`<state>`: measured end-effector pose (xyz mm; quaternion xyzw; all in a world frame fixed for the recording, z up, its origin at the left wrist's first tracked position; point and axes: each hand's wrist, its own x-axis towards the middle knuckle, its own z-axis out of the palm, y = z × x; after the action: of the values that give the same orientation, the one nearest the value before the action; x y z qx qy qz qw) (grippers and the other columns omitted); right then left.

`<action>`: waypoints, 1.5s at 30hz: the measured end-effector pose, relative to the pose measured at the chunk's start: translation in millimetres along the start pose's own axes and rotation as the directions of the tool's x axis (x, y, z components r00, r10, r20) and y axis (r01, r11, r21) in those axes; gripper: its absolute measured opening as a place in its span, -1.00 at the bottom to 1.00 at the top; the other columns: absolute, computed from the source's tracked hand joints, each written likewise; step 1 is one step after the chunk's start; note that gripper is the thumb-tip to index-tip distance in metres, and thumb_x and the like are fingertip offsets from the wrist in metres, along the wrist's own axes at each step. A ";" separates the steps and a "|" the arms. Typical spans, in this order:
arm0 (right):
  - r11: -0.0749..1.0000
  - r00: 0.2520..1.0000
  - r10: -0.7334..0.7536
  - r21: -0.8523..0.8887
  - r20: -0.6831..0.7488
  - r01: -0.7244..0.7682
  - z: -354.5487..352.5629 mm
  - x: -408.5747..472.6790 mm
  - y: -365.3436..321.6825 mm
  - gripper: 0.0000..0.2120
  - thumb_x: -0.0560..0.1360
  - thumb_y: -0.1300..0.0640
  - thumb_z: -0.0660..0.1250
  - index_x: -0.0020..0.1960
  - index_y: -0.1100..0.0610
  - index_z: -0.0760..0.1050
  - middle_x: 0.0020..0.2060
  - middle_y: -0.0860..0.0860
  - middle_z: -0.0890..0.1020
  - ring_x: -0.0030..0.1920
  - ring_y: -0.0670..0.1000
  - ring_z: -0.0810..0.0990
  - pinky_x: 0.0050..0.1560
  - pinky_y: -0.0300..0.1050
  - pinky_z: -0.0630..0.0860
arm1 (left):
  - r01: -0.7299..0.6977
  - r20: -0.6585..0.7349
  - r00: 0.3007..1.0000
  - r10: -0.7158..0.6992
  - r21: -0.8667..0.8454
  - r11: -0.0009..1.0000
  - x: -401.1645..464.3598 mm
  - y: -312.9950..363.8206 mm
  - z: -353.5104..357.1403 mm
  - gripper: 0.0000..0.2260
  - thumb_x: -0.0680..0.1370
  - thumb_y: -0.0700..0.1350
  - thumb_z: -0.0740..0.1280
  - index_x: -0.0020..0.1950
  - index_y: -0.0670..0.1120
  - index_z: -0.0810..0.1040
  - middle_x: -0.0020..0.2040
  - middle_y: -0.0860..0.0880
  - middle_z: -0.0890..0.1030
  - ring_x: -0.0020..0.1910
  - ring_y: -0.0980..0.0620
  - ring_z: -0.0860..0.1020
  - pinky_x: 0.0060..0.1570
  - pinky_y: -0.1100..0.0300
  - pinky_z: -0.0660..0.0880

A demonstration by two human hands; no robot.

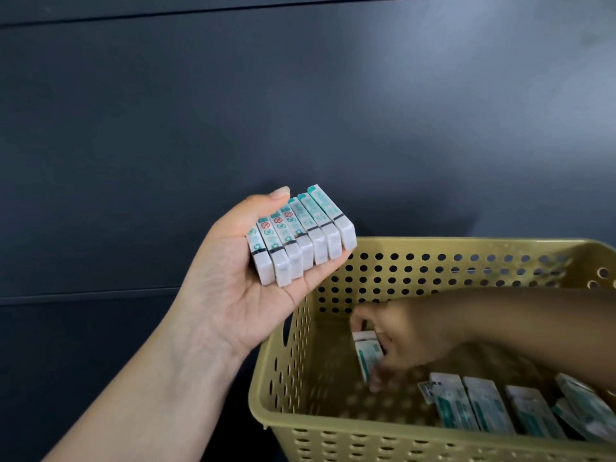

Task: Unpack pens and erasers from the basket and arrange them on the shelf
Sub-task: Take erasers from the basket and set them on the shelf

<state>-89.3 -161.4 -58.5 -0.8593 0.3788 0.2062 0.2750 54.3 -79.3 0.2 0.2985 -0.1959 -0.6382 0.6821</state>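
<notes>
i'm mid-unpacking here: my left hand (233, 271) holds a row of erasers (301, 236) up above the near left corner of the basket (433, 246), thumb curled over one end of the row and fingers under it, so that grip is closed around the whole batch. my right hand (405, 340) is down inside the basket, fingers pinching a single eraser (366, 353) that stands tilted off the floor; the hand is blurred. more erasers (483, 406) lie flat along the basket's near right side. i see no pens. i judge the next move calls for lifting this one clear and adding it to the row without loosening the left grip, then carrying the batch to the shelf. the erasers are small white blocks in white-and-teal paper sleeves, bare at one end.
</notes>
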 end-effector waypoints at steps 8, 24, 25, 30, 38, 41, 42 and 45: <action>0.989 0.964 -0.062 -0.144 -0.259 0.025 12.2 1.3 -5.7 -0.44 0.43 -0.17 0.30 0.32 0.03 0.24 -0.10 -0.11 0.47 -0.16 -0.11 0.42 -0.24 -0.24 0.33 | -0.010 -0.009 1.000 0.010 -0.006 1.000 0.3 -0.2 0.2 -0.56 0.27 -0.18 0.34 0.10 -0.32 0.46 0.04 -0.35 0.60 -0.07 -0.30 0.62 -0.23 -0.28 0.53; 0.720 0.809 -0.069 0.532 -0.584 0.446 -79.6 -75.4 -6.3 -0.53 0.17 0.37 0.42 0.01 0.04 0.49 -0.21 0.01 0.68 -0.25 -0.07 0.62 -0.18 -0.24 0.57 | -0.025 -0.052 0.998 0.023 -0.047 0.999 0.0 0.7 1.5 -0.53 0.27 -0.06 0.38 0.07 -0.31 0.46 -0.04 -0.34 0.62 -0.08 -0.30 0.62 -0.24 -0.29 0.53; 0.676 0.788 -0.077 0.549 -0.611 0.491 -83.8 -82.8 -7.5 -0.54 0.12 0.28 0.41 0.01 0.05 0.50 -0.22 0.01 0.69 -0.25 -0.11 0.64 -0.22 -0.30 0.57 | -0.021 -0.053 0.998 0.018 -0.057 0.998 -0.3 1.0 1.7 -0.51 0.27 -0.03 0.38 0.07 -0.32 0.45 -0.04 -0.35 0.62 -0.08 -0.31 0.62 -0.23 -0.29 0.52; 0.588 0.752 -0.218 0.531 -0.622 0.610 -93.2 -93.5 -28.8 -0.61 0.06 0.09 0.38 -0.11 0.09 0.59 -0.16 0.04 0.70 -0.20 -0.11 0.62 -0.24 -0.36 0.55 | 0.048 -0.027 0.998 -0.052 -0.123 0.991 -0.6 1.7 -1.0 -0.43 0.48 0.19 0.22 0.05 -0.37 0.40 -0.02 -0.41 0.59 -0.08 -0.38 0.60 -0.12 -0.26 0.51; 0.706 0.791 -0.382 0.401 -0.479 0.583 -111.1 -64.8 -98.6 -0.82 0.27 0.16 0.42 -0.15 0.19 0.59 -0.30 -0.01 0.64 -0.32 -0.16 0.57 -0.27 -0.35 0.52 | 0.057 0.006 0.998 -0.057 -0.107 0.993 1.5 2.5 -4.7 -0.35 0.54 0.24 0.04 0.28 -0.32 0.35 0.07 -0.43 0.54 0.03 -0.41 0.55 -0.08 -0.28 0.47; 0.833 0.788 -0.378 0.193 -0.486 0.518 -110.6 -50.4 -113.3 -0.85 0.36 0.08 0.43 -0.12 0.13 0.62 -0.29 -0.10 0.62 -0.25 -0.13 0.51 -0.17 -0.27 0.42 | 0.065 0.030 0.998 -0.062 -0.094 0.993 1.8 3.0 -7.1 -0.36 0.52 0.25 0.05 0.25 -0.31 0.37 0.08 -0.42 0.54 0.04 -0.41 0.55 -0.08 -0.28 0.50; 0.854 0.791 -0.375 0.153 -0.483 0.498 -110.4 -47.4 -115.1 -0.84 0.36 0.05 0.43 -0.12 0.10 0.63 -0.26 -0.11 0.64 -0.15 -0.10 0.54 -0.05 -0.23 0.43 | 0.073 0.035 0.997 -0.070 -0.094 0.993 1.9 2.9 -7.9 -0.36 0.51 0.25 0.07 0.22 -0.32 0.38 0.08 -0.42 0.54 0.04 -0.41 0.54 -0.09 -0.28 0.50; 0.872 0.816 -0.370 0.137 -0.445 0.470 -108.6 -42.0 -115.0 -0.83 0.34 0.04 0.43 -0.10 0.08 0.64 -0.08 -0.06 0.68 0.13 -0.02 0.54 0.30 -0.06 0.35 | 0.095 0.047 0.995 -0.090 -0.121 0.988 2.2 2.9 -9.6 -0.37 0.52 0.25 0.06 0.15 -0.33 0.41 0.07 -0.45 0.53 0.05 -0.44 0.52 -0.05 -0.32 0.45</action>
<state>-11.9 -142.4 84.5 -0.9055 0.2492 -0.0901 0.3313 62.9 -79.9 -5.3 0.2514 -0.1558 -0.6861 0.6647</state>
